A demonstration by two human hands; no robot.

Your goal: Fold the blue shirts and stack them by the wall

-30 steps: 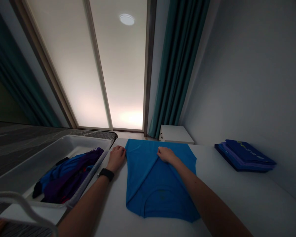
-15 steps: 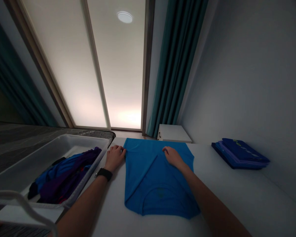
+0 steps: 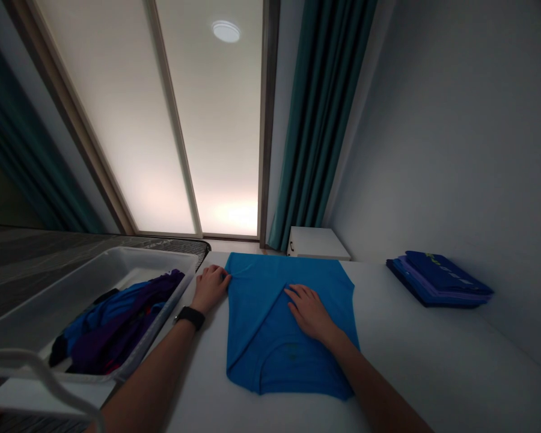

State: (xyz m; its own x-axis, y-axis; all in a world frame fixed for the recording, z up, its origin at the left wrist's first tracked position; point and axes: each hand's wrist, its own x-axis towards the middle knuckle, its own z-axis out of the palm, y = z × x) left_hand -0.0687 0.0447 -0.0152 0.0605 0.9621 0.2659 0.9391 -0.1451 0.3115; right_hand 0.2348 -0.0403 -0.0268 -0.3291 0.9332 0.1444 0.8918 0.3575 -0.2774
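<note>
A blue T-shirt (image 3: pixel 256 300) lies on the white table (image 3: pixel 397 349), its sides folded inward and its round neckline toward me. My left hand (image 3: pixel 211 288), with a black watch on the wrist, is at the shirt's upper left edge. Its thumb and fingers are curled closed on the fabric there. My right hand (image 3: pixel 310 310) rests flat on the middle of the shirt, fingers stretched out and slightly apart, beside the tip of a diagonal fold.
On the left stands a translucent plastic bin (image 3: pixel 130 255) with crumpled blue and purple clothes (image 3: pixel 121 325). A stack of folded clothes (image 3: pixel 439 279) sits at the right by the wall. Behind the table are a white cabinet (image 3: pixel 318 242) and a teal curtain (image 3: pixel 320 120).
My right hand has moved toward me and a little left across the shirt, its fingers going from curled to spread flat. My left hand stays at the shirt's edge.
</note>
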